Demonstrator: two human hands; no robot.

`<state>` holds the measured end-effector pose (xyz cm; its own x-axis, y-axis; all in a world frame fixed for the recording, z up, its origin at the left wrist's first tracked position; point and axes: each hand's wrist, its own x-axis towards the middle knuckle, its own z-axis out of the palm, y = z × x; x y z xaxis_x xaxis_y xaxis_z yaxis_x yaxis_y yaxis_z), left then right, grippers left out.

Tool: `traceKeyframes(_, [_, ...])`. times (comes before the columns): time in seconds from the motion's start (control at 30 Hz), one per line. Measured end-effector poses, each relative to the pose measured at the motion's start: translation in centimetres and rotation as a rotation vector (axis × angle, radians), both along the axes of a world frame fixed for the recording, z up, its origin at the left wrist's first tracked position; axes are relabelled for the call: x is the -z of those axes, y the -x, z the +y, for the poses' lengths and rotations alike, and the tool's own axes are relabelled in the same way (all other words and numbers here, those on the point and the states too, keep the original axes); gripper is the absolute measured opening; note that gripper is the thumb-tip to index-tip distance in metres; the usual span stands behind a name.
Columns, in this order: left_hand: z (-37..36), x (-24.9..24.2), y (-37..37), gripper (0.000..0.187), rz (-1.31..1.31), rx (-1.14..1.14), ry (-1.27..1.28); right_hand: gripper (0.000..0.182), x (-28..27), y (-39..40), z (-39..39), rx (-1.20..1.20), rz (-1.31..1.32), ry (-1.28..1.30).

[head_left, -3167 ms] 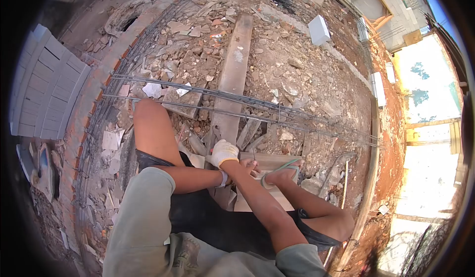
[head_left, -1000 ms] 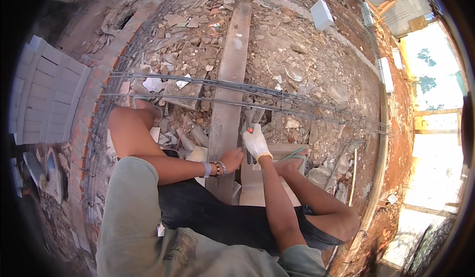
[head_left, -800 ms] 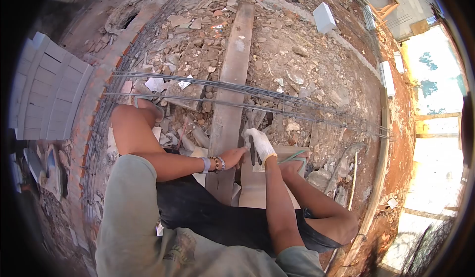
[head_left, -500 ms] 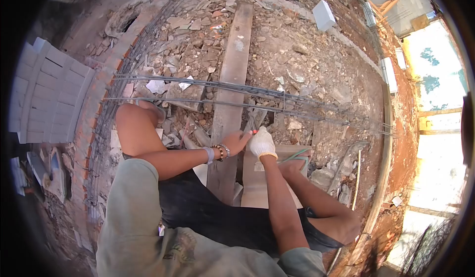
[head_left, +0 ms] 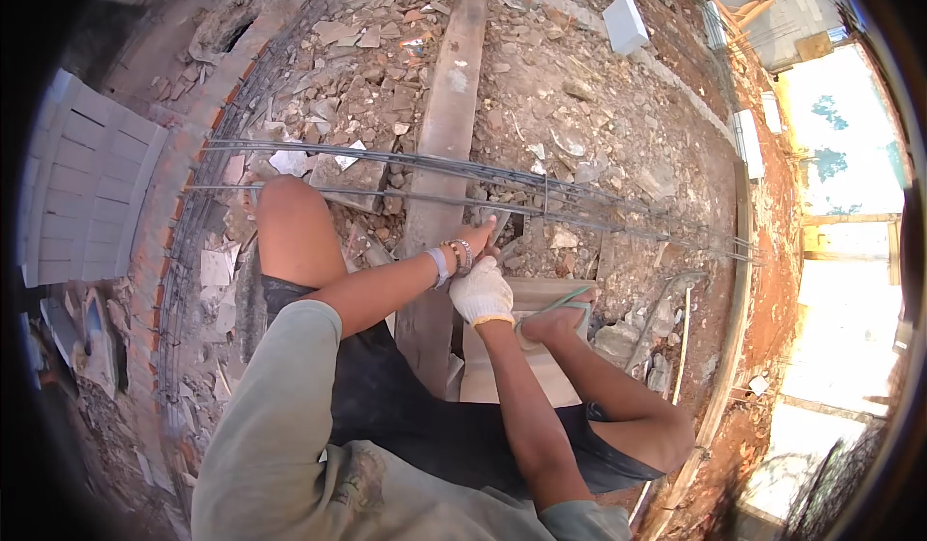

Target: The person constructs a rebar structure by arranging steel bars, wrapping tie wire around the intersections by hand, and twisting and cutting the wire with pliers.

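Note:
My left hand [head_left: 473,240] is bare, with bracelets at the wrist. It reaches just below the lower steel bar [head_left: 425,198], one finger stretched up to the bar and apart from the others, which are partly hidden. My right hand [head_left: 483,293], in a white knitted glove, is closed directly below and against the left hand. The red-handled tool in its grip half a second ago is hidden now behind the hands. Beyond both hands, a bundle of thin steel bars [head_left: 454,166] crosses from left to right.
A long plank [head_left: 449,106] runs away from me over broken rubble [head_left: 357,87]. My sandalled foot [head_left: 555,321] rests on a board [head_left: 502,367]. Stacked grey blocks [head_left: 92,174] stand at left beside a brick edge [head_left: 164,222]. A lone white block [head_left: 626,24] lies farther back.
Both hands have shifted slightly left, and my left hand has moved up towards the lower bar. The tool's red handle has gone out of sight. My left knee has moved right.

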<state>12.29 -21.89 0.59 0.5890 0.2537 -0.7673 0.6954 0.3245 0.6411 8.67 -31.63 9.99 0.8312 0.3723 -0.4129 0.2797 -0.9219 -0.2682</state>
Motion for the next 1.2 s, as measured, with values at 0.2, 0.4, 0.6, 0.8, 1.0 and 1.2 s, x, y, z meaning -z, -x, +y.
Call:
traceKeyframes(0.2, [-0.7, -0.1, 0.2, 0.047, -0.193, -0.298, 0.383, 0.071, -3.5, 1.0, -1.4, -0.231, -0.231, 0.151])
traceKeyframes(0.4, [-0.7, 1.7, 0.4, 0.033, -0.281, -0.311, 0.588, 0.060, 1.6, -4.3, -5.1, 0.391, 1.036, -0.610])
traceKeyframes(0.6, [-0.2, 3.7, 0.0, 0.038, -0.390, -0.132, 0.596, 0.040, 1.2, -2.6, -4.8, 0.646, 1.821, -1.009])
traceKeyframes(0.8, [0.4, 1.7, 0.7, 0.041, -0.251, -0.142, 0.807, 0.032, 2.8, -2.3, -3.8, 0.550, 1.139, -0.558])
traceKeyframes(1.0, [-3.4, -2.2, 0.3, 0.051, -0.289, -0.420, 0.800, 0.048, -1.0, -6.4, -5.0, -0.017, -0.055, 0.141])
traceKeyframes(1.2, [-4.1, 0.9, -2.9, 0.050, -0.198, -0.400, 0.859, 0.049, -2.0, -8.0, -4.6, -0.109, -0.093, 0.221])
